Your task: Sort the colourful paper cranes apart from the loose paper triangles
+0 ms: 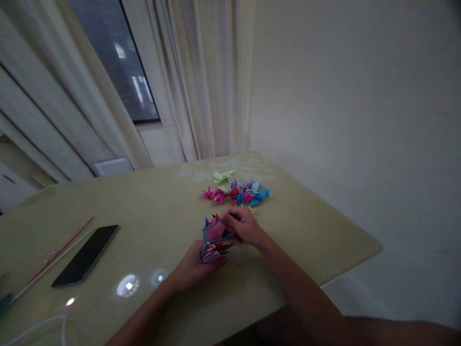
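My left hand point(194, 266) is closed around the lower part of a folded paper piece point(215, 232). The piece has a flat pink face with a blue-grey border, layered edges below, and red and blue points on top. At its upper right side my right hand point(244, 225) has its fingers pinched together. What the right fingertips grip is partly hidden, though they touch the folded piece or its edge. Just beyond the hands lies a pile of folded paper cranes point(237, 193) in pink, red, blue, purple and pale green.
A dark phone point(86, 255) lies on the table point(151, 206) at the left. Alongside it are a thin pink stick point(65, 247) and a pale green stick point(54, 262). A white cord point(39, 323) is at the lower left. A wall point(342, 120) borders the table's right side.
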{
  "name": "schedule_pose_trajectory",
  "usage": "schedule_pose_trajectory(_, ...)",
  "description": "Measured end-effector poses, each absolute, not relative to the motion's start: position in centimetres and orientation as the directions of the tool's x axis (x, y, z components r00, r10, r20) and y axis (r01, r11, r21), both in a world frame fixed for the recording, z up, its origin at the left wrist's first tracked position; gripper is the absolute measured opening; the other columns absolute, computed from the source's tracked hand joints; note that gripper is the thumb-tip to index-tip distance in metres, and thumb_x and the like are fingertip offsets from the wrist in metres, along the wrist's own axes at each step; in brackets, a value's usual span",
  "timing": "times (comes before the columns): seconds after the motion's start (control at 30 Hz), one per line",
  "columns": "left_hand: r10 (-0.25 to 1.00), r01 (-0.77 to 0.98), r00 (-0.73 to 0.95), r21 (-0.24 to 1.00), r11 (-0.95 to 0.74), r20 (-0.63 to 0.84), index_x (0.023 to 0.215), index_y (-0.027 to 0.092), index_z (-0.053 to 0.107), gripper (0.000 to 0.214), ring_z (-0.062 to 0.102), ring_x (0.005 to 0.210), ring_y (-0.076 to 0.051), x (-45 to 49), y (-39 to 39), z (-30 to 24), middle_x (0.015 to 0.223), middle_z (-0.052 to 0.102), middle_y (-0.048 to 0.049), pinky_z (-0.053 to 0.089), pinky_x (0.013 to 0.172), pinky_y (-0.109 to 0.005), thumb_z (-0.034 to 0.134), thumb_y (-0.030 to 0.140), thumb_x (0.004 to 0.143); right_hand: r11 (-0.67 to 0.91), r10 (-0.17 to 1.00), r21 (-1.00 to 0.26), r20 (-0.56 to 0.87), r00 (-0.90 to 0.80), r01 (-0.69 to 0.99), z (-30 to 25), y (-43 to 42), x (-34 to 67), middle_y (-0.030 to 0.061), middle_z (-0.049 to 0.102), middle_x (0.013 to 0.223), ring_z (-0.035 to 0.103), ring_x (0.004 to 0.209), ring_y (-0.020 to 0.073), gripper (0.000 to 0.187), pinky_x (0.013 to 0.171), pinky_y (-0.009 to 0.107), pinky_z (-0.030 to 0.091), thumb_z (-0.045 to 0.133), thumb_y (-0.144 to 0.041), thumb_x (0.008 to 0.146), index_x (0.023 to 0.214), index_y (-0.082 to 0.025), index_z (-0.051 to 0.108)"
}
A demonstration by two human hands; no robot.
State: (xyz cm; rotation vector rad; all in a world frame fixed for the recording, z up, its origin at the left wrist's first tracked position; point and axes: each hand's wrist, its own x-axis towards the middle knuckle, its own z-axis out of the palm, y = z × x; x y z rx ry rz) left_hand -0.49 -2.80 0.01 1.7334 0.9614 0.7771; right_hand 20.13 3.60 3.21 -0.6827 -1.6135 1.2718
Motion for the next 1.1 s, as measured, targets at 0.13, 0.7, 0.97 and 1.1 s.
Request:
schedule_pose_trajectory(0.13, 0.914, 0.327, 0.394, 0.914, -0.24, 0.099, 0.09, 0.015, 0.07, 0.037, 0.058, 0.07, -0.017, -0.8, -2.5, 0.0, 0.078, 0.069, -0.0025, 0.048, 0.067, -0.026, 0.063, 0.052, 0.096, 0.341, 0.872, -0.928, 0.371, -0.319, -0.148, 3.2, 4.0, 20.4, -0.0028, 0.056, 0.062, 0.045, 0.054, 0.0114, 0.051, 0.052, 0.023, 0.035, 0.074, -0.068, 0.09, 0.077, -0.018, 0.072)
schedule_pose_trajectory(0.7, 0.972, 0.97, -0.068, 0.241, 0.012, 0.227, 0.154, 0.022, 0.042, 0.058, 0.079, 0.095, -0.032, -2.6, -1.7, 0.8, 0.119, 0.078, -0.0124, 0.054, 0.07, -0.035, 0.057, 0.03, 0.099, 0.239, 0.971, -0.931, 0.236, 0.045, -0.276, 3.2, 4.4, 19.9, -0.0062, 0.054, 0.054, 0.046, 0.042, 0.0098, 0.052, 0.041, 0.021, 0.034, 0.086, -0.068, 0.076, 0.073, -0.02, 0.064)
schedule_pose_trajectory(0.97, 0.912, 0.96, 0.008, 0.253, -0.123, 0.411, 0.16, 0.017, 0.028, 0.074, 0.076, 0.107, -0.029, -2.8, -1.4, -0.6, 0.122, 0.075, -0.0123, 0.059, 0.08, -0.033, 0.062, 0.031, 0.095, 0.328, 0.935, -0.944, 0.322, 0.146, -0.019, 2.9, 3.4, 18.5, -0.0052, 0.057, 0.052, 0.059, 0.045, 0.0145, 0.048, 0.045, 0.023, 0.042, 0.074, -0.063, 0.089, 0.071, -0.022, 0.058)
schedule_pose_trajectory(1.1, 0.904, 0.95, 0.047, 0.26, -0.172, 0.424, 0.159, 0.015, 0.029, 0.072, 0.075, 0.108, -0.029, -2.9, -1.3, -0.9, 0.122, 0.073, -0.0123, 0.059, 0.082, -0.034, 0.06, 0.026, 0.095, 0.441, 0.861, -0.881, 0.469, 0.196, 0.169, 2.5, 2.8, 18.3, -0.0056, 0.056, 0.052, 0.057, 0.048, 0.0127, 0.042, 0.051, 0.022, 0.042, 0.07, -0.054, 0.096, 0.071, -0.021, 0.059)
